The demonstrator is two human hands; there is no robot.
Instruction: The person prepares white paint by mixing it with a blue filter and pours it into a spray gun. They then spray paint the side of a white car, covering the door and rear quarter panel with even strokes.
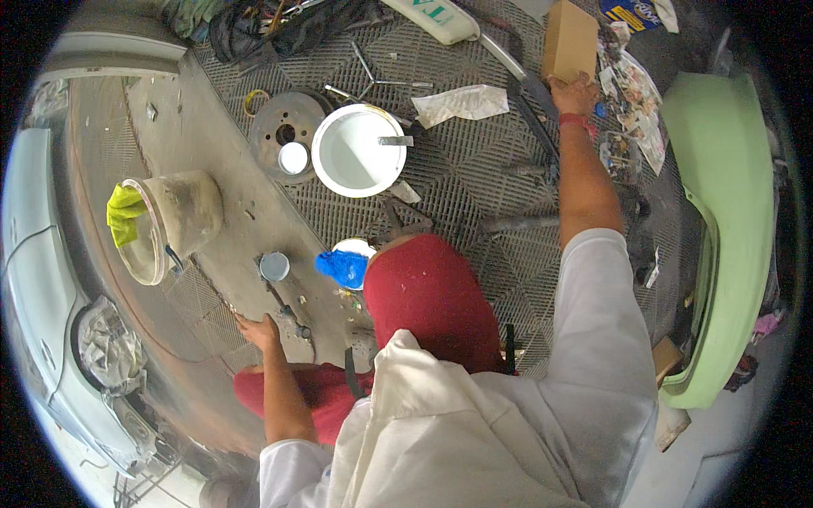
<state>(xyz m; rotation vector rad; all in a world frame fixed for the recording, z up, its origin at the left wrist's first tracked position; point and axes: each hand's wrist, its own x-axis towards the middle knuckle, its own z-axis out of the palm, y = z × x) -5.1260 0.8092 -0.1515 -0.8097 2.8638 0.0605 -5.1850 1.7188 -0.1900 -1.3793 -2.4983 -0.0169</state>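
Note:
My right hand [576, 95], arm stretched far forward, grips the near end of a brown cardboard box [571, 41]. A red band circles that wrist. Low on the left, my left hand [257, 329] is open above the floor grating, thumb and fingers apart, with nothing in it. Nearest to it are a dark slender tool [290, 311] and a small round grey-topped cup [275, 267]. A blue cloth [345, 269] lies over a white round container [356, 247] beside my red-clad knee.
Ahead stand a white bucket [324, 173] and a brake disc [269, 135], with a lug wrench [370, 80] beyond. A tipped plastic bucket [199, 207] holds a yellow-green cloth [125, 213]. A green bumper [727, 229] rises at right, a light-coloured car [38, 254] at left.

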